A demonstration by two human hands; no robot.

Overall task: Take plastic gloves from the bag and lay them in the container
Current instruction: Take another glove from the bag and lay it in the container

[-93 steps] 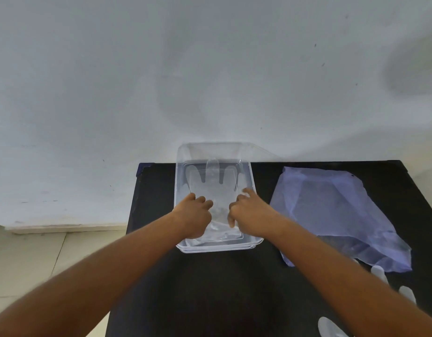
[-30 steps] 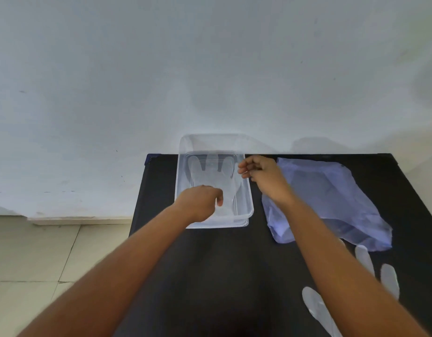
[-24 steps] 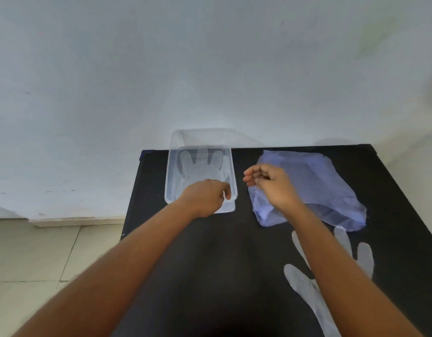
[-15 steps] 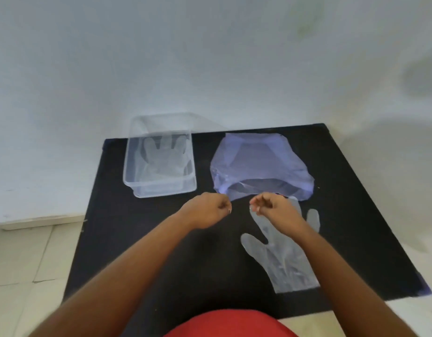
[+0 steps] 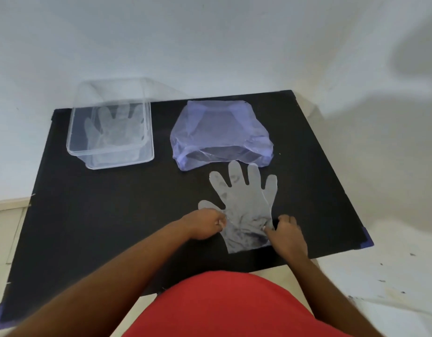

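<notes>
A clear plastic glove [image 5: 246, 203] lies flat on the black mat [image 5: 112, 215], fingers pointing away from me. My left hand [image 5: 205, 226] pinches its left edge near the cuff, and my right hand [image 5: 286, 233] pinches its right edge. The pale purple bag [image 5: 220, 132] sits just beyond the glove's fingertips, its mouth open toward me. At the far left stands the clear container [image 5: 146, 142], with another glove [image 5: 112, 130] lying flat inside it.
The mat covers a small table set against a white wall [image 5: 210, 45]. Light floor shows at the left and right sides. My red shirt [image 5: 222, 307] fills the bottom of the view.
Both hands left the container, came back across the mat toward me, and took hold of the glove lying in front of the bag. The view swung to the right and down.
</notes>
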